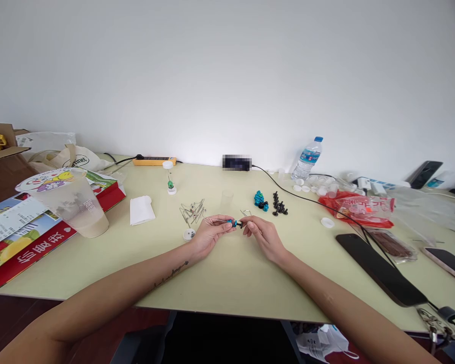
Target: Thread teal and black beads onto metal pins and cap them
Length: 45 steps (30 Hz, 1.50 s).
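My left hand (211,233) pinches a small blue part (233,223) with a thin metal rod running back through the fingers. A black piece (239,224) sits at the blue part's right end. There my right hand (263,235) closes its fingertips on a thin bent metal tool (245,213) that looks like a hex key. Between and beyond the hands stands a clear plastic tube (226,201). Loose metal rods (192,210) and a white cap (188,234) holding tiny parts lie by my left hand. Blue parts (261,200) and black parts (279,204) are piled beyond my right hand.
An assembled tube with white caps (170,178) stands at the back left. A drink cup (76,207) is at the left, and a water bottle (307,159) leans near the wall. White caps, a red bag (358,208) and a black power bank-like slab (379,268) lie right.
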Each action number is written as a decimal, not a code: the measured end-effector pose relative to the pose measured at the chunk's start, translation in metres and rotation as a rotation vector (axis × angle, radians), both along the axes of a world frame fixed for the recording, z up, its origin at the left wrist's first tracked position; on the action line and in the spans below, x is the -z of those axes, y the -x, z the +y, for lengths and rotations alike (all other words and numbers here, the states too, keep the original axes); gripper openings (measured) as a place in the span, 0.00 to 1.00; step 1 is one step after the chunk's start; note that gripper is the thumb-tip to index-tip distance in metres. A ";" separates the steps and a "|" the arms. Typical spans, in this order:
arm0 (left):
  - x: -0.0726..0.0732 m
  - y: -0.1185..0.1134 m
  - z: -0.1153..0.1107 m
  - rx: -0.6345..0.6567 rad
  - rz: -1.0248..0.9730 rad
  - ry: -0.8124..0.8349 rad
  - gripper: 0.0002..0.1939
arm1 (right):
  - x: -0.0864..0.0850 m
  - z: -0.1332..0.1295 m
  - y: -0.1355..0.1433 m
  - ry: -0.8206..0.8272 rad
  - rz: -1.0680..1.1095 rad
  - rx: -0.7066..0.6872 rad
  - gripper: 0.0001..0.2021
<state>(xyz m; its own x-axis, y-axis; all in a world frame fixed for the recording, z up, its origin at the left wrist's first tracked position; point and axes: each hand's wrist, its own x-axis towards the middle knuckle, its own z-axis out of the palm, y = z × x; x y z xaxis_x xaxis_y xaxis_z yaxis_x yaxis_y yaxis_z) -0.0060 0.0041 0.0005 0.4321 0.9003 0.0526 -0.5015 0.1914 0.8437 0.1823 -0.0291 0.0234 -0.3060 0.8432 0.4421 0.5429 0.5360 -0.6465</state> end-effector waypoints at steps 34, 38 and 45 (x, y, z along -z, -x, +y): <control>0.001 0.000 0.001 0.012 -0.007 -0.004 0.14 | 0.000 -0.001 0.001 0.002 0.003 0.008 0.19; 0.001 0.000 0.001 0.012 -0.004 -0.001 0.14 | 0.001 0.000 0.000 0.008 0.009 0.004 0.18; 0.002 0.000 0.001 0.010 -0.008 -0.004 0.14 | 0.002 0.000 0.000 0.021 0.017 -0.012 0.17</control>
